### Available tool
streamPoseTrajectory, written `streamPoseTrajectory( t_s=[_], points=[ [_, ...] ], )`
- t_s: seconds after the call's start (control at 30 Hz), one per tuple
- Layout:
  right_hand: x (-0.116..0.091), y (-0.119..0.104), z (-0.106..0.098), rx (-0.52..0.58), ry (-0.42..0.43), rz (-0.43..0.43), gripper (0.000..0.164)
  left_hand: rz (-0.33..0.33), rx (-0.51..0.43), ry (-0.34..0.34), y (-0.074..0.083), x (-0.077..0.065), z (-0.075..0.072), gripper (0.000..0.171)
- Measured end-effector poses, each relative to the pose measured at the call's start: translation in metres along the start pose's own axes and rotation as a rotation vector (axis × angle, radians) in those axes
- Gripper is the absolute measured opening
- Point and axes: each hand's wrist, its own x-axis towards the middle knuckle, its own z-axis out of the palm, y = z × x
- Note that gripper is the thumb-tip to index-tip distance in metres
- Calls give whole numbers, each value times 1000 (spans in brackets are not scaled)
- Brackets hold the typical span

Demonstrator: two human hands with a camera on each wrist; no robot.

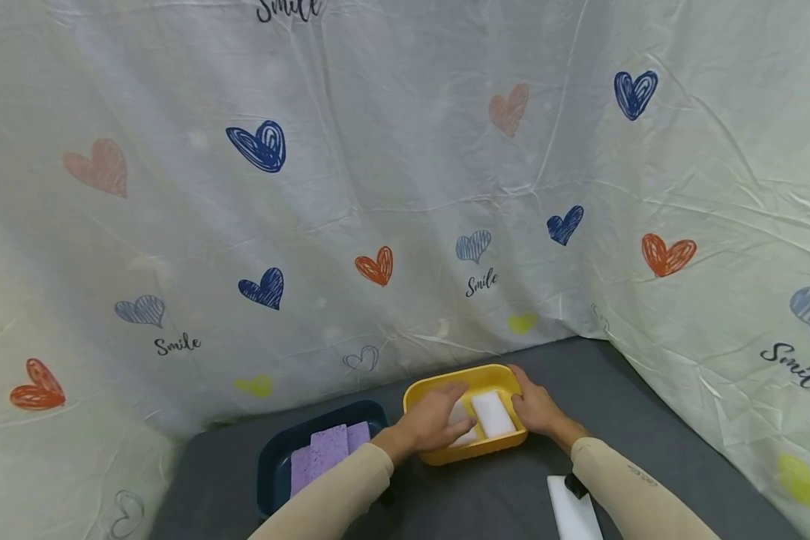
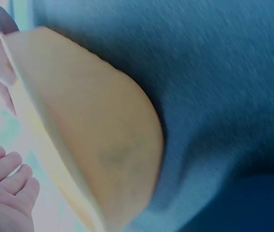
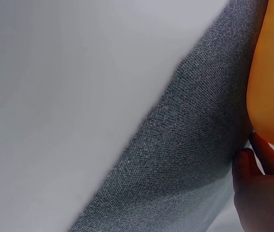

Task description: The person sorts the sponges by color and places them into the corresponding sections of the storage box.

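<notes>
A yellow plastic basin stands on the dark grey cloth-covered table. White sponges lie in it, one in plain view and another partly hidden under my left hand. That hand hovers over the basin's left half with its fingers loosely extended; in the left wrist view its fingers hold nothing. At the basin's right end my right hand grips the rim. The right wrist view has that hand's fingers against the orange-looking outer wall.
To the left, a dark blue basin holds several purple sponges. A white flat piece with a black part lies near my right forearm. Behind the table hangs a white curtain printed with hearts.
</notes>
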Motion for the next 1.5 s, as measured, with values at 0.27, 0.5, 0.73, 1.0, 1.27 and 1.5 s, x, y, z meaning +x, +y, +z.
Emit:
streamPoseTrajectory(
  t_s=[0.27,0.5,0.73,1.0,1.27,1.5],
  points=[
    [22,38,19,-32,-5,5,65,104,40,27,22,-2,-3,73],
    [3,0,1,-10,-2,26,64,178,2,30,36,-8,-5,71],
    [26,41,14,-40,-10,31,66,310,14,49,52,-14,3,73],
    [17,23,8,-27,-2,21,65,418,17,6,66,-19,16,75],
    [21,31,13,-48,37,-32,62,448,50,-32,73,-19,43,79],
    [5,3,1,-17,10,18,62,368,63,-122,78,-15,70,89]
  ],
)
